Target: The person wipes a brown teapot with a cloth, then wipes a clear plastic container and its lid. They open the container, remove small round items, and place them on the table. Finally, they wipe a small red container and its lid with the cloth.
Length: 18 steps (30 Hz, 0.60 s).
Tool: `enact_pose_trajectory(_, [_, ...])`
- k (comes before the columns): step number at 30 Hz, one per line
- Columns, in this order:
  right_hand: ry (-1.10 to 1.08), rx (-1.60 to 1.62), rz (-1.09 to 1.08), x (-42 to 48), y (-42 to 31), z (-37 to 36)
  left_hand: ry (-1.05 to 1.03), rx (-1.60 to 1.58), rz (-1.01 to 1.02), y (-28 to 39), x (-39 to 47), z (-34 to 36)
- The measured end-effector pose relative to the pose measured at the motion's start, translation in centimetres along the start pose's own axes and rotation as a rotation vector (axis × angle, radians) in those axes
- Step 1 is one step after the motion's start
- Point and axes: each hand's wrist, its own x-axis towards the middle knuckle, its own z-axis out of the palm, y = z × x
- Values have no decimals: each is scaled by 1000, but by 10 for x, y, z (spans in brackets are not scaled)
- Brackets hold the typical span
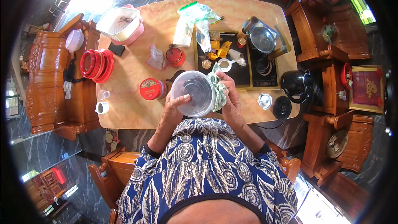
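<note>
My left hand point(174, 107) grips a clear round plastic container point(197, 91) by its left side, the thumb lying across it. A green-and-white cloth point(218, 91) is bunched in my right hand point(230, 99) and touches the container's right edge. Both hands are above the near edge of the stone-patterned table point(130, 112). Left of them stands a round red tin or jar point(150, 89). Beyond the container are a red lidded jar point(175, 56) and a white cup point(225, 64) holding liquid.
White and pink baskets point(108, 25), stacked red plates point(93, 66) and a small cup point(102, 108) are at the left. A tea tray point(236, 81) bears packets. A glass lid point(263, 39), black kettle point(295, 82) and round black base point(282, 107) stand at the right.
</note>
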Motion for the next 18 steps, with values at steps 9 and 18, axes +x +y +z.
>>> enact_pose_trajectory(9, [-333, -293, 175, 21, -18, -10, -274, 467, -31, 14, 3, -2])
enact_pose_trajectory(18, [-52, 230, 714, -1, 28, -24, -242, 868, -26, -13, 1, -5])
